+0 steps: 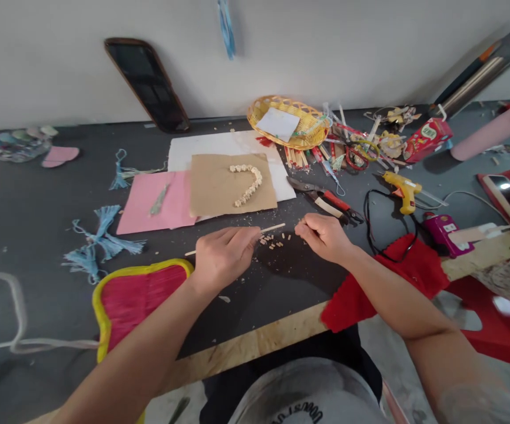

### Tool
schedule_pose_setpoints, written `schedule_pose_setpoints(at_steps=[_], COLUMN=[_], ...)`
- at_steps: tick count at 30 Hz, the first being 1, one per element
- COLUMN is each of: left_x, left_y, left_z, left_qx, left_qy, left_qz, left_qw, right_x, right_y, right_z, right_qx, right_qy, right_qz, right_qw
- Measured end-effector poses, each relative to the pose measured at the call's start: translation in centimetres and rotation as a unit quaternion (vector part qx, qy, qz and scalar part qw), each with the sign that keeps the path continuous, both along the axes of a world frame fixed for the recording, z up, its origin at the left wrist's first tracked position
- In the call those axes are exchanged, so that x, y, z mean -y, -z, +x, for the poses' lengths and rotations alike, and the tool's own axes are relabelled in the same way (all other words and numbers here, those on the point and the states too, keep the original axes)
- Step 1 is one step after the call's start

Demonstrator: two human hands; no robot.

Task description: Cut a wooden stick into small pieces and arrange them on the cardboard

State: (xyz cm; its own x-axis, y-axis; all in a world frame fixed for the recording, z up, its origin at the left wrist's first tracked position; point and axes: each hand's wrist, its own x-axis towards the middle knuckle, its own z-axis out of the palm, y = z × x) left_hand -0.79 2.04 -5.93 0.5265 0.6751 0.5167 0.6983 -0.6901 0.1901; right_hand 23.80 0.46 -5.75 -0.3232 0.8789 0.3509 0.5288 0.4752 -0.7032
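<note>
My left hand [226,256] is closed round a thin wooden stick [273,227], whose ends stick out on both sides. To its right my right hand [323,235] has its fingers pinched together; anything between them is too small to make out. Between the hands, small cut wooden pieces [272,242] lie on the dark table [255,306]. Behind them, a brown card [215,185] bears a curved row of small pale pieces [259,179]. Pliers with red and white handles [325,200] rest just behind my right hand.
A yellow basket [290,103], pink paper [142,203], blue tassels [105,232] and a leaning phone [149,85] are around. On the right are a yellow glue gun [405,189], cables, a purple socket block [444,235] and red cloth [352,300]. A yellow-edged pink shape [142,294] lies under my left forearm.
</note>
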Motion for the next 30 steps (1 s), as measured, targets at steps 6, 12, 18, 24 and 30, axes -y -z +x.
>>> schedule_pose_setpoints(at_steps=[6, 12, 18, 24, 30], left_x=[-0.5, -0.9, -1.6, -2.1, -2.3], left_y=[0.8, 1.1, 1.7, 2.7, 3.1], left_z=[0.4, 0.8, 0.6, 0.5, 0.4], left_qx=[0.013, 0.032, 0.043, 0.05, 0.053], left_qy=[0.05, 0.089, 0.087, 0.069, 0.066], left_qz=[0.097, 0.169, 0.169, 0.149, 0.139], left_qw=[0.994, 0.981, 0.981, 0.985, 0.987], right_x=[-0.9, -1.7, -1.9, -2.2, -2.3], right_y=[0.9, 2.1, 2.4, 3.1, 3.3], right_z=[0.6, 1.1, 1.7, 2.1, 2.0], right_qx=[0.005, 0.05, 0.063, 0.071, 0.07], right_qy=[0.051, 0.099, 0.135, 0.163, 0.163], right_qz=[0.112, 0.18, 0.228, 0.229, 0.238], right_qw=[0.992, 0.977, 0.962, 0.957, 0.955])
